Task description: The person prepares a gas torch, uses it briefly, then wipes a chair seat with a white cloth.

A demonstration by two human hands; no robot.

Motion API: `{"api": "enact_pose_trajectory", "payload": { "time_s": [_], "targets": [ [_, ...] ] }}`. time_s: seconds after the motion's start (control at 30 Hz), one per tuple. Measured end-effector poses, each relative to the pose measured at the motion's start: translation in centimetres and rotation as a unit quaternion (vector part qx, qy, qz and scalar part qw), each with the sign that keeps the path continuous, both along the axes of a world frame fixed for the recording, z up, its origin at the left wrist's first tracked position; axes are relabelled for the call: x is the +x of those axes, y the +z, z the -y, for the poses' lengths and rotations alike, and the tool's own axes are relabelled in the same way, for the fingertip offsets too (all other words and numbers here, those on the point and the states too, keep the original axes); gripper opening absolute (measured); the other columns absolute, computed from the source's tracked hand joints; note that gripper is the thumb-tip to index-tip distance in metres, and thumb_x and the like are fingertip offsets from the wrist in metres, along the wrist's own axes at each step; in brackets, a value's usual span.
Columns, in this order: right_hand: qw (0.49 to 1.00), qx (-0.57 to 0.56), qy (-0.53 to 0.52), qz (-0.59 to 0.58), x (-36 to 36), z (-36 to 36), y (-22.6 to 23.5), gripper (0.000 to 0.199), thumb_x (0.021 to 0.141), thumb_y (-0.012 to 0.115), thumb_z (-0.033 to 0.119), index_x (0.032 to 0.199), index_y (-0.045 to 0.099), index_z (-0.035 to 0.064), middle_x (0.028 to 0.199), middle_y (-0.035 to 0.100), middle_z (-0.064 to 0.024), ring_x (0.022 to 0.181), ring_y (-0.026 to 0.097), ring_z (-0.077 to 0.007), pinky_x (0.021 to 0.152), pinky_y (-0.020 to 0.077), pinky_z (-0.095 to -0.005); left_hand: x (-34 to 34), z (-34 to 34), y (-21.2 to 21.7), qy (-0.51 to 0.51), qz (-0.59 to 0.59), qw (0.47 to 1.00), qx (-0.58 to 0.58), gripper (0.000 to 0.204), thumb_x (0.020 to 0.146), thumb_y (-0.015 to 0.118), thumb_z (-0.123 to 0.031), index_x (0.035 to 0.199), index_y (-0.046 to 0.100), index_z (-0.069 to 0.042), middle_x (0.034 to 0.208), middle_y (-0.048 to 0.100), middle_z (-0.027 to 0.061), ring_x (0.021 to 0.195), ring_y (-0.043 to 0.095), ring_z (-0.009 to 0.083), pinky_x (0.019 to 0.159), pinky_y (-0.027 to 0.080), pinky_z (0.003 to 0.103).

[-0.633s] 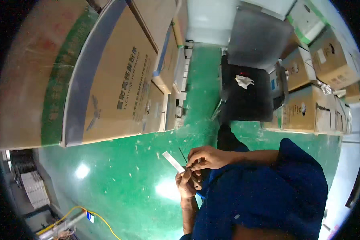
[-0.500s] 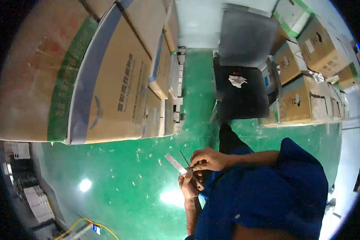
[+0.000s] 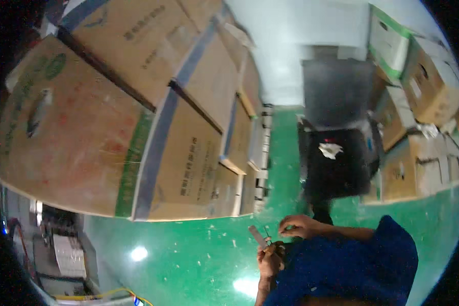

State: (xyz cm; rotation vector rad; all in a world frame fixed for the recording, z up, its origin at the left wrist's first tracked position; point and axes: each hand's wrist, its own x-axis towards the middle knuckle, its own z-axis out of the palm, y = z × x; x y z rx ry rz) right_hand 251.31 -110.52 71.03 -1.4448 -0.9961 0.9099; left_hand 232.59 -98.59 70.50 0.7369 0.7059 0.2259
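My left hand (image 3: 270, 259) is closed around a flat, pale grey strip (image 3: 257, 235) whose far end sticks out up and to the left. A thin dark rod (image 3: 266, 231) stands up beside the strip from the same grip. Just above and to the right, my right hand (image 3: 297, 226) is apart from these things. Its fingers are bent, with a gap between thumb and fingers, and I see nothing in them. Blur and shadow hide what else may be in my left palm.
Large cardboard boxes (image 3: 183, 168) are stacked at the left. A black chair (image 3: 336, 178) with a crumpled white cloth (image 3: 330, 150) on its seat stands ahead. More boxes (image 3: 398, 173) are piled at the right. A yellow cable (image 3: 104, 294) lies on the green floor (image 3: 188, 255) at lower left.
My right hand has come away from the left hand, where its fingers were pinching near the strip's base. The whole view has shifted, so boxes and chair sit lower and further right.
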Motion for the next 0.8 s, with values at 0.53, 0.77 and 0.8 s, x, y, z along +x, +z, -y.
{"api": "enact_pose_trajectory", "payload": {
  "time_s": [0.53, 0.77, 0.8],
  "targets": [
    [0.950, 0.000, -0.054, -0.308, 12.0, 2.8, 0.0, 0.018, 0.092, 0.063, 0.015, 0.103, 0.062, 0.0010, 0.088, 0.066, -0.0067, 0.071, 0.063, -0.0120, 0.059, 0.0482, -0.0262, 5.0, 4.2, 4.0, 0.121, -0.012, 0.992, 0.032, 0.045, 0.085, 0.066, -0.025, 0.121, 0.047, -0.005, 0.076, 0.050, 0.0034, 0.062, 0.048, 0.0169, 0.054, 0.040, 0.032],
    [0.885, -0.038, 0.042, -0.462, 7.6, -3.2, -1.0, 0.016, 0.092, 0.062, 0.015, 0.099, 0.058, 0.0020, 0.094, 0.065, -0.0116, 0.068, 0.062, -0.0195, 0.058, 0.0470, -0.0292, 0.4, 4.6, 3.3, 0.185, 0.061, 0.979, -0.063, 0.024, 0.082, 0.065, -0.026, 0.089, 0.049, -0.010, 0.074, 0.048, 0.0042, 0.064, 0.048, 0.0185, 0.055, 0.041, 0.033],
    [0.885, -0.045, 0.064, -0.459, 7.1, -4.5, -0.6, 0.014, 0.091, 0.062, 0.013, 0.099, 0.058, 0.0021, 0.096, 0.065, -0.0136, 0.069, 0.063, -0.0206, 0.057, 0.0473, -0.0300, -0.7, 4.5, 2.7, 0.181, 0.072, 0.978, -0.069, 0.026, 0.080, 0.066, -0.028, 0.087, 0.048, -0.010, 0.073, 0.047, 0.0042, 0.064, 0.049, 0.0185, 0.054, 0.041, 0.032]
  ]
}}
